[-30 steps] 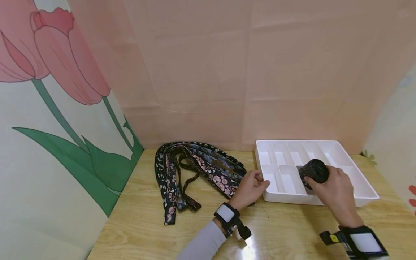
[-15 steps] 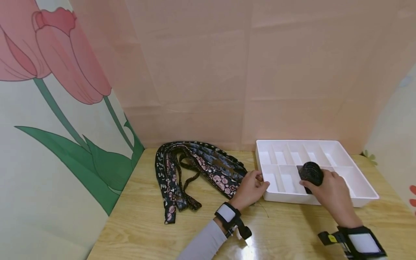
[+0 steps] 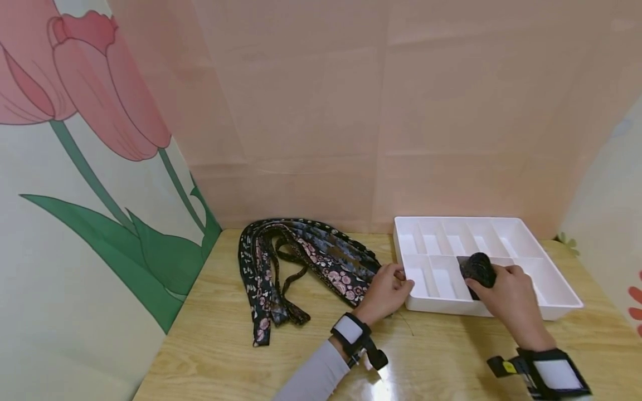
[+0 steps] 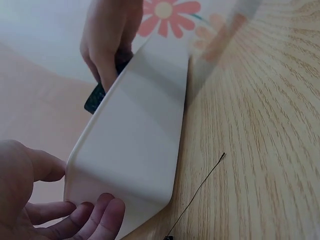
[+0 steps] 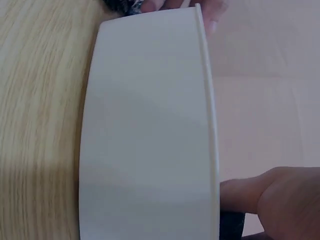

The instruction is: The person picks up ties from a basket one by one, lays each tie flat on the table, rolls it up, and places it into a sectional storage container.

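My right hand grips a rolled-up dark necktie, thumb at the near side and fingers at the far right. The roll stands tilted in a front-row compartment of the white divided tray; a dark flat surface shows beside it. The tray wall mostly hides the roll in both wrist views. My left hand holds the tray's front left corner; in the left wrist view its fingertips press the outside of the wall. Left of that hand lies a heap of dark floral neckties.
The wooden table carries the tray and the neckties. A pinkish-brown backdrop rises behind them, and a tulip-printed wall is at left. A thin dark thread lies near the tray's corner.
My right hand has moved slightly left and down with the rolled necktie, which sits lower in the compartment and has turned a little. The left hand stays at the corner.
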A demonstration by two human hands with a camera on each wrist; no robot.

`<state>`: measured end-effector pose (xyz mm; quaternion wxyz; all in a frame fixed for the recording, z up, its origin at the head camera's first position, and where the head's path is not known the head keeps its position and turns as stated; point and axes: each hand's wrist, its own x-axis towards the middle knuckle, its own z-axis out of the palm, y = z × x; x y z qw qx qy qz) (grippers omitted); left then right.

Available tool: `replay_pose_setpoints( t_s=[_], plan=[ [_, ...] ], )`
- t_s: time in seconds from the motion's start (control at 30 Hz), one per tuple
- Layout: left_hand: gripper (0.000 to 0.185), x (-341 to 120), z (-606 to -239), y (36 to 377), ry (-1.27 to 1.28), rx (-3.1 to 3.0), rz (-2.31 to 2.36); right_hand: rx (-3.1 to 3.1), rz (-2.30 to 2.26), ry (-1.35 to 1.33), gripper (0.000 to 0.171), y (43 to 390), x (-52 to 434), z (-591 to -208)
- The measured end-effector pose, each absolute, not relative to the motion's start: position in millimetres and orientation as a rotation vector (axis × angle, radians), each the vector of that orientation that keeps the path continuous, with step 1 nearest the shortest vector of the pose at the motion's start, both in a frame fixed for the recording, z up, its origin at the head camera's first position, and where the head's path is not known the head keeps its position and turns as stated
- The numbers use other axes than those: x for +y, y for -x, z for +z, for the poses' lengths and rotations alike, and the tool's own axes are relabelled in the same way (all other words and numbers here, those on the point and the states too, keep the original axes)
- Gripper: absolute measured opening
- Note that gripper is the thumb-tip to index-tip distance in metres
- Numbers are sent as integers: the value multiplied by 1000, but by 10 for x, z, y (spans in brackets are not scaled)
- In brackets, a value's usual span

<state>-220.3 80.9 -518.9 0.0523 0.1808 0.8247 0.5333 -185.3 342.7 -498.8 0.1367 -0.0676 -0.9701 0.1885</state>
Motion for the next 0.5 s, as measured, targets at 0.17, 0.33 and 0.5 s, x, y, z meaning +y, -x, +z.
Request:
replay_pose_setpoints(
  t_s=[0.17, 0.33, 0.5],
  plan=[
    [37, 790, -5187, 2203, -548, 2508, 1613, -2822, 549, 173, 84, 1888, 3441, -4981],
    [35, 778, -5192, 2210, -548, 2516, 1607, -2815, 569, 155, 84, 1900, 3464, -4978],
    [35, 777, -5187, 2206, -594, 2510, 1600, -2783, 543, 227, 75, 1894, 3441, -5013]
  ],
)
